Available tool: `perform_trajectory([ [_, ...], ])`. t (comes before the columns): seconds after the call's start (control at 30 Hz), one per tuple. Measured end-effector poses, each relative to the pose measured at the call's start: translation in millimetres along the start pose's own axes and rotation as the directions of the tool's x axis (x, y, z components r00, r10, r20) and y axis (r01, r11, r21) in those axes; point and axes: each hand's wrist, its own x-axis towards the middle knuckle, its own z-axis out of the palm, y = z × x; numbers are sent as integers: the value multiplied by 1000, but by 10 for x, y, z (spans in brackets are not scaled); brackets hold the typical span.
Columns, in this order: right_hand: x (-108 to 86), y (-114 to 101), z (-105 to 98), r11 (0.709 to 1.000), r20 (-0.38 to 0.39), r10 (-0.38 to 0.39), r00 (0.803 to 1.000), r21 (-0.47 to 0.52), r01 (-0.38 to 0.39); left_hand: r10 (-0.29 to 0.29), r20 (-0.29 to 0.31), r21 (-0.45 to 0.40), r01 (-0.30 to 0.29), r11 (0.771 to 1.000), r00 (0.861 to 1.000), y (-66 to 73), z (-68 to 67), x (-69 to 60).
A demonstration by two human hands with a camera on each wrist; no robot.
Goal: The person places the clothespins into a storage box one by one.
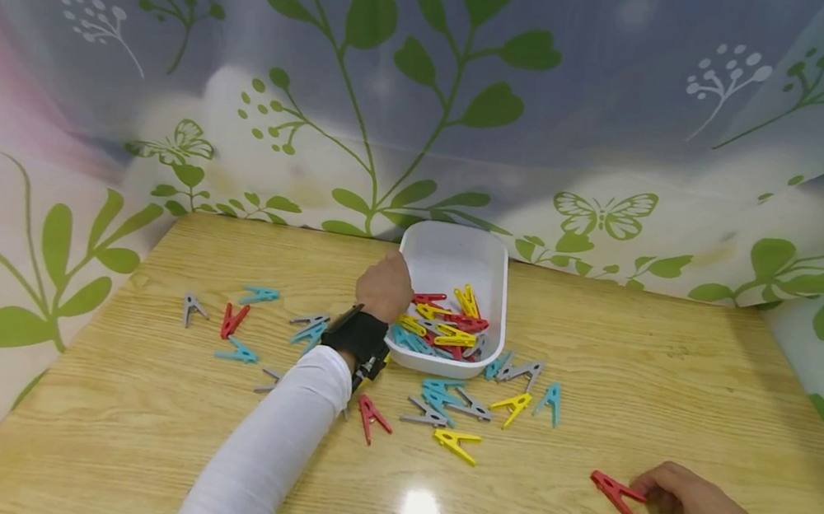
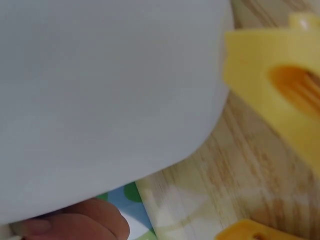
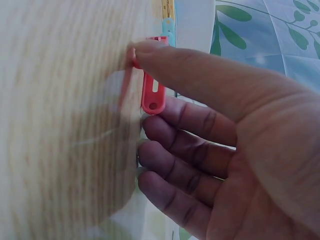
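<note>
My left hand (image 1: 385, 286) grips the left rim of a white plastic tub (image 1: 458, 245). In the left wrist view the tub's wall (image 2: 110, 90) fills much of the picture, and curled fingers (image 2: 75, 222) show under it. Red, yellow, blue and grey clothespins (image 1: 455, 336) lie heaped in the tub's near half. At the right front of the table, my right hand (image 1: 685, 511) holds a red clothespin (image 1: 613, 493) by its handle ends, between thumb and fingers. The right wrist view shows the thumb on one leg of that red clothespin (image 3: 154, 92), close to the tabletop.
Several loose clothespins lie left of the tub, among them a red one (image 1: 233, 321) and a blue one (image 1: 239, 351). More lie in front, including a yellow one (image 1: 457, 443) and a red one (image 1: 371, 418). A leaf-patterned curtain (image 1: 600, 159) borders the wooden table (image 1: 632, 369).
</note>
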Motion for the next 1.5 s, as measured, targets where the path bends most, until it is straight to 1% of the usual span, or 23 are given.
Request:
perform_trajectory([
  [0.17, -3, -8, 20, 1000, -33, 7, 999, -30, -8, 0, -3, 0, 0, 1000, 1000, -9, 7, 12],
  [0.3, -6, -16, 24, 999, -45, 20, 999, -29, -21, 4, -7, -3, -4, 1000, 1000, -13, 22, 17],
  [0.4, -17, -47, 8, 1000, -104, -12, 995, -5, 12, 3, -11, -4, -3, 1000, 1000, -11, 22, 15],
  [0.47, -11, -81, -19, 999, -159, -43, 986, 4, 44, -1, -8, -3, 1, 1000, 1000, -4, 16, 11],
  [0.53, 17, -112, -62, 996, -216, -79, 973, 14, 84, -6, -6, -4, 6, 1000, 1000, 0, 9, 7],
  [0.63, 102, -154, -160, 994, -271, -101, 957, 18, 110, -13, -5, -9, 12, 1000, 1000, 6, 4, 4],
  [0.77, 245, -237, -293, 991, -332, -121, 936, 21, 135, -13, -1, -8, 13, 1000, 1000, 9, 13, 9],
  [0.87, 368, -363, -361, 985, -393, -155, 906, 3, 170, -17, 9, -4, 17, 1000, 1000, 2, 22, 20],
  [0.97, 519, -547, -408, 978, -446, -183, 876, 8, 209, -20, 16, -8, 20, 1000, 1000, -8, 21, 31],
  [1.0, 579, -615, -418, 974, -469, -196, 861, 11, 228, -21, 17, -10, 21, 1000, 1000, -11, 19, 33],
  [1.03, 645, -686, -425, 970, -484, -204, 851, 18, 242, -23, 20, -10, 23, 1000, 1000, -14, 15, 35],
  [1.13, 847, -888, -443, 956, -508, -233, 829, 36, 290, -32, 20, -9, 32, 999, 999, -23, 6, 41],
  [1.2, 972, -1011, -449, 949, -514, -249, 821, 41, 314, -36, 14, -8, 36, 999, 999, -24, 2, 43],
  [1.3, 1127, -1157, -453, 943, -507, -258, 822, 51, 328, -39, 11, -9, 39, 999, 999, -21, 5, 39],
  [1.5, 1384, -1383, -441, 937, -503, -266, 822, 65, 343, -35, 23, -12, 35, 999, 999, -7, 3, 37],
])
